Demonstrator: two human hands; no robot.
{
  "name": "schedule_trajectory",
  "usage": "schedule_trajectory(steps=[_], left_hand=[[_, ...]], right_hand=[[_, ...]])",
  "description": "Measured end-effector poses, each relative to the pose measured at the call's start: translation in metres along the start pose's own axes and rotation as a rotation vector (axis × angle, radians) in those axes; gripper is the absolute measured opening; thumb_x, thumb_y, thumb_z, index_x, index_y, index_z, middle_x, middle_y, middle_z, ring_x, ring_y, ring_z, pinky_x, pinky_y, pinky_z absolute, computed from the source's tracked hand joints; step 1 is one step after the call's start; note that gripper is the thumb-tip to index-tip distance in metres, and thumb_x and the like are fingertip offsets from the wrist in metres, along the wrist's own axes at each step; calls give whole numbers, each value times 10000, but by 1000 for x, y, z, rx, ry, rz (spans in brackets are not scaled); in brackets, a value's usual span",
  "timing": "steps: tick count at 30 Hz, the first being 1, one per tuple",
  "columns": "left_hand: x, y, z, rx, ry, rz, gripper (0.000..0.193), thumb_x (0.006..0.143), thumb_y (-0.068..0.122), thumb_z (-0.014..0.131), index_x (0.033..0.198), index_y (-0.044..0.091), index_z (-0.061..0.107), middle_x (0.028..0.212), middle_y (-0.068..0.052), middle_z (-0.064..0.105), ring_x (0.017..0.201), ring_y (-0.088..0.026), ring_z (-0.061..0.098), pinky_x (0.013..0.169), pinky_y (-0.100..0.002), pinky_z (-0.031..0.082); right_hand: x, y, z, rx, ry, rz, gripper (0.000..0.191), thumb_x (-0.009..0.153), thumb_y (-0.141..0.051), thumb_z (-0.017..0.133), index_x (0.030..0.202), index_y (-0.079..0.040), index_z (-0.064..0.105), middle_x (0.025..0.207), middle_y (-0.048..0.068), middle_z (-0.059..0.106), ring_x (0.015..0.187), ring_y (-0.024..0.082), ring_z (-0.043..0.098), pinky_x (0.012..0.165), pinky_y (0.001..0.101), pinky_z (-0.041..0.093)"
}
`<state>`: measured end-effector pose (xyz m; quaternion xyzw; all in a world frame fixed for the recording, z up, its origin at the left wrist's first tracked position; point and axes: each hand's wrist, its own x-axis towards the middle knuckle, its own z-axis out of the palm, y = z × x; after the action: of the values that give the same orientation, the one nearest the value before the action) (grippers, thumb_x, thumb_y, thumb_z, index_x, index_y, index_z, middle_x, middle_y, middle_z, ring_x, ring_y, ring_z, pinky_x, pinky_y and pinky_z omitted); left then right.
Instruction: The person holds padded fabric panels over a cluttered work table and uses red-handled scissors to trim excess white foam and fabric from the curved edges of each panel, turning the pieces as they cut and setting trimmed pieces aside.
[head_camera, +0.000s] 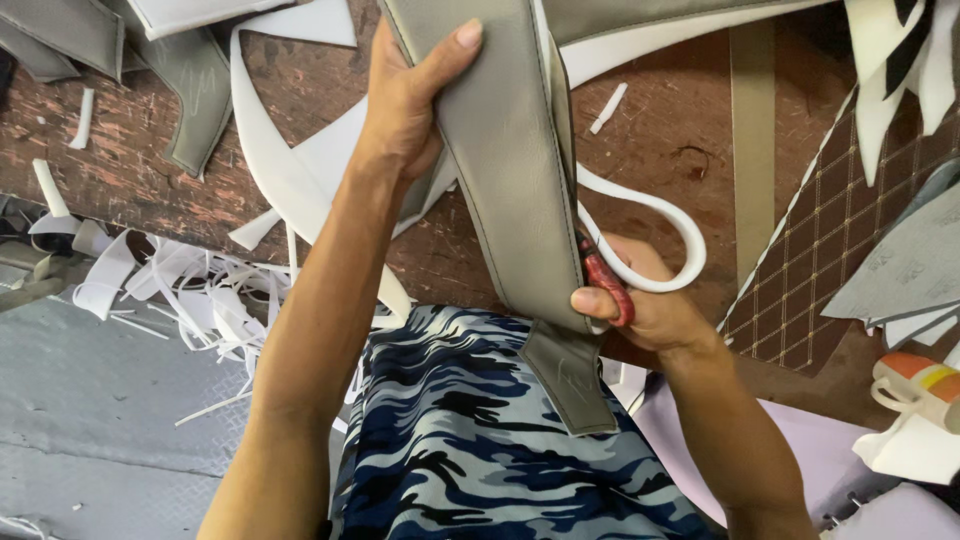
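Note:
A long grey leatherette panel (520, 190) with stitched seams and white foam backing hangs from the top of the view down to my lap. My left hand (405, 105) grips its left edge high up, thumb lying across the grey face. My right hand (640, 300) is at the panel's right edge, lower down, closed on red-handled scissors (608, 285); the blades are hidden behind the panel. A curled white foam strip (680, 235) loops off the right edge just above my right hand.
A worn reddish-brown table (140, 160) carries grey panels (195, 85) and white foam offcuts (290, 170). Several foam trimmings (190, 290) litter the grey floor at left. A brown quilted piece (840, 230) and grey sheets (905, 270) lie at right. Blue camouflage fabric (470, 430) covers my lap.

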<state>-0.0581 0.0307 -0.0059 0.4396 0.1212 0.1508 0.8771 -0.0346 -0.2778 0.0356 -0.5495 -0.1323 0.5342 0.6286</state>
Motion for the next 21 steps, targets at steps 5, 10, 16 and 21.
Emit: schedule_trajectory(steps=[5, 10, 16, 21], left_hand=[[-1, 2, 0, 43, -48, 100, 581, 992, 167, 834, 1398, 25, 442, 1260, -182, 650, 1098, -280, 716, 982, -457, 662], [-2, 4, 5, 18, -59, 114, 589, 997, 142, 832, 1412, 45, 426, 1288, -155, 649, 1169, -264, 705, 1010, -428, 643], [-6, 7, 5, 31, -62, 62, 634, 971, 184, 847, 1417, 34, 422, 1282, -166, 653, 1168, -273, 712, 1041, -449, 660], [-14, -1, 15, 77, -89, 34, 718, 962, 199, 871, 1469, 12, 399, 1358, -167, 624, 1257, -266, 674, 1106, -433, 619]], right_hand=[[-7, 24, -5, 422, -1, -64, 660, 868, -307, 855, 1357, 0, 536, 1226, 62, 657, 1124, 152, 620, 963, 301, 530], [-7, 38, -19, 667, 160, 60, 570, 997, -225, 838, 1378, 68, 530, 1068, 62, 660, 906, 111, 647, 695, 215, 534], [-7, 18, -7, 420, -127, -34, 657, 922, -230, 831, 1435, 39, 522, 917, 85, 665, 717, 114, 639, 576, 214, 510], [2, 6, 1, 607, -8, 71, 686, 874, -345, 831, 1336, 7, 465, 817, 101, 637, 715, 162, 627, 629, 267, 507]])
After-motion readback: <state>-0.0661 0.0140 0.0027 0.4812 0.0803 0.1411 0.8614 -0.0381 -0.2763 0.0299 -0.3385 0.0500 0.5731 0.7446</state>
